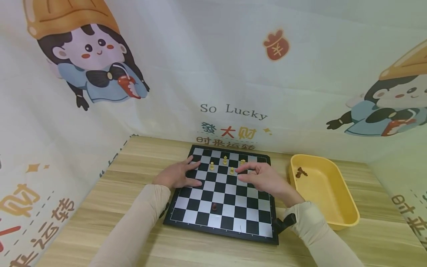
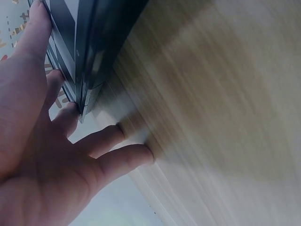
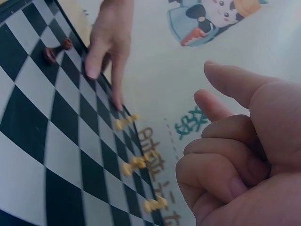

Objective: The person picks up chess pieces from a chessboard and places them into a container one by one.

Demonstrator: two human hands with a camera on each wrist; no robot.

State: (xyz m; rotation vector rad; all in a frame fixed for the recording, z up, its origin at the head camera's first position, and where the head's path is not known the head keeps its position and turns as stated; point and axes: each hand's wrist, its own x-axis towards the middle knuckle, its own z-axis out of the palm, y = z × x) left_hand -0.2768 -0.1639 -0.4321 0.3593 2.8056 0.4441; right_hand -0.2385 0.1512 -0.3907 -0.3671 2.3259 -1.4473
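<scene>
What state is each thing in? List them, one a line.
Board, flat on the table.
Four pale pieces, upright.
Dark piece, upright on the board.
Tub, upright, uncovered.
Tub pieces, lying down.
Left hand, fingers spread, touching the board.
Right hand, empty, over the board.

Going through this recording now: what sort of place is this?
Probably a small indoor tabletop corner set up for recording. A pale, cartoon-printed cloth backdrop walls in a light wood-grain table, on which lie a square black-and-white checkered chessboard and a yellow, rounded, plastic-looking tub.
</scene>
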